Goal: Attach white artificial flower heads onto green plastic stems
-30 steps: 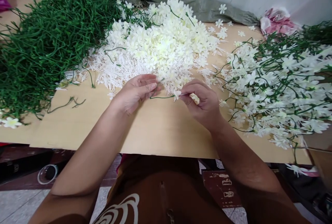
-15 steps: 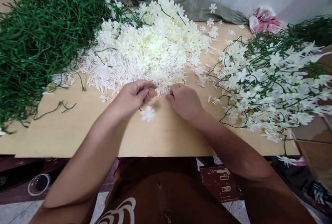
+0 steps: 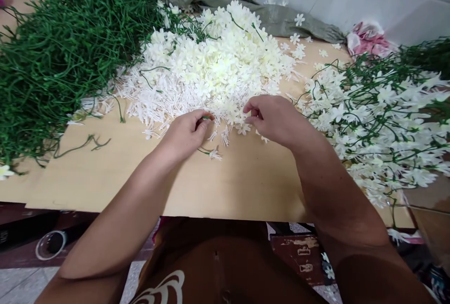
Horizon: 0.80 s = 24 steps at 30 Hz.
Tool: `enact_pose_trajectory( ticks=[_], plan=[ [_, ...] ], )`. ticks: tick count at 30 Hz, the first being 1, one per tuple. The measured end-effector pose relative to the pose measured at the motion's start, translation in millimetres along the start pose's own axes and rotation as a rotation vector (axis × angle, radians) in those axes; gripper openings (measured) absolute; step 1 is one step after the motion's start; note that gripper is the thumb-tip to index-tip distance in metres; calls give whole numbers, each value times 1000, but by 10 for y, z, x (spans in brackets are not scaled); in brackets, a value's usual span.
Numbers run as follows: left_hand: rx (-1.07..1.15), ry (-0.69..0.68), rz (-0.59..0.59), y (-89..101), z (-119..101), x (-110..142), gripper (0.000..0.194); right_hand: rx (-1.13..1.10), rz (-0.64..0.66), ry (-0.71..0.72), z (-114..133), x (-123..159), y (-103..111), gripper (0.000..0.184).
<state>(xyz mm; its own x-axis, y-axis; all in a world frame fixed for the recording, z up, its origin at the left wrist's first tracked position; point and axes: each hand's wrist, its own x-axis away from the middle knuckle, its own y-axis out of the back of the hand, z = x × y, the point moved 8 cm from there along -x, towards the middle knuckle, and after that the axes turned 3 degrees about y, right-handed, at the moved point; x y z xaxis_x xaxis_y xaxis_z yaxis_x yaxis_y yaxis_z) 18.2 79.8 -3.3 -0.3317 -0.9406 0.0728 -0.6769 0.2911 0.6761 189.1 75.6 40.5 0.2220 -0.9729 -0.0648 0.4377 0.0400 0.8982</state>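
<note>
My left hand (image 3: 186,134) is closed in a pinch on a green artificial flower stem (image 3: 204,151), most of it hidden behind the fingers. A white flower (image 3: 215,155) hangs at the stem's lower end, below the hand. At the near right edge of a heap of loose white artificial blossoms (image 3: 218,60), my right hand (image 3: 274,118) hovers with thumb and forefinger curved and a gap between them. Nothing shows in that gap. Pale thin flower pieces (image 3: 225,135) lie on the brown board (image 3: 225,186) between the two hands.
A large pile of green stems (image 3: 66,55) covers the left side. Stemmed white flowers (image 3: 383,125) are heaped at the right, by a cardboard box (image 3: 429,205). Grey-green cloth (image 3: 302,25) and a pink-white bag (image 3: 371,39) lie along the tiled wall.
My right hand has moved right and away from the left hand, its fingers loosening from a closed grip. The left hand still pinches the stem; its hanging flower has turned and shifted right.
</note>
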Motion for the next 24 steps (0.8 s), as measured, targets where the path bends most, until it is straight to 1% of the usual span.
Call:
enact_pose_trajectory(
  ticks=[3,5,8,10,12,15,19,21,24],
  plan=[
    [-6,-8,-1,-4,26,-7,32,77,3,4,-3,-129,-22,17],
    [0,6,-9,2,53,-7,32,91,-51,23,-19,-176,9,18],
    [30,30,-49,32,84,0,31,-3,-157,106,-33,-188,116,18],
    [55,32,-75,50,86,6,30,-70,-178,133,-51,-185,163,18],
    [76,33,-95,60,84,10,29,-112,-180,122,-61,-193,162,17],
    [98,54,-123,65,102,6,29,-131,-156,63,-34,-230,27,15],
    [130,63,-140,46,139,-17,28,-43,-104,-80,-9,-275,-236,16],
    [152,64,-137,30,152,-29,29,-2,-117,-107,7,-276,-268,18],
    [190,63,-140,20,132,-33,29,-21,-174,-81,30,-246,-183,21]
  ],
)
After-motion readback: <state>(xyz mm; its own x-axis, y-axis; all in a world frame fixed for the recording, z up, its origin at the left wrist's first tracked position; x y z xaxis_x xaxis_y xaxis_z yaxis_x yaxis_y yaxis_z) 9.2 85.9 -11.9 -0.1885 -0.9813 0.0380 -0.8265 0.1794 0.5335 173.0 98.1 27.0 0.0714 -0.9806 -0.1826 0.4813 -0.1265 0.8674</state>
